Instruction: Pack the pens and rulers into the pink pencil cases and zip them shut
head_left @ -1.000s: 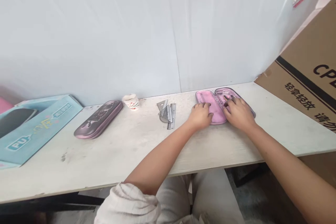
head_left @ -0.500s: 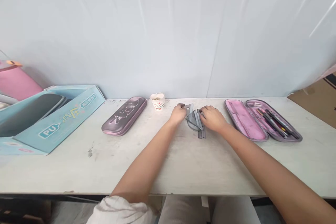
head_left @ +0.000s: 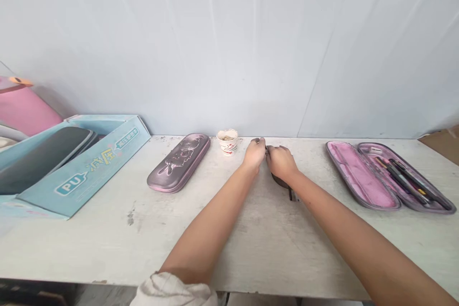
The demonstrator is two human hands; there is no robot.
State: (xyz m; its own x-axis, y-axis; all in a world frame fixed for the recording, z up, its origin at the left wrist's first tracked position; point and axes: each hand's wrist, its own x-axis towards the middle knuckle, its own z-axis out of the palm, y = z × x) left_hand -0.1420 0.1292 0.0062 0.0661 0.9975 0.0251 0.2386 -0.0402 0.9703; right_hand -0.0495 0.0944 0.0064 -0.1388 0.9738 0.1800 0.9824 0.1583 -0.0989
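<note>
While your left hand (head_left: pixel 254 153) and right hand (head_left: pixel 281 162) meet over the middle of the white table (head_left: pixel 229 253), their fingers curl down close together; you can't tell whether they're clamped on anything. Under your right palm, the dark curved edge of a protractor (head_left: pixel 279 180) and the end of a metal ruler (head_left: pixel 292 194) show. Near your left hand stands a paper cup (head_left: pixel 227 141); a closed pencil case (head_left: pixel 178 162) lies beyond it, and an open pencil case (head_left: pixel 358 174) holding pens (head_left: pixel 405 182) lies to your right.
</note>
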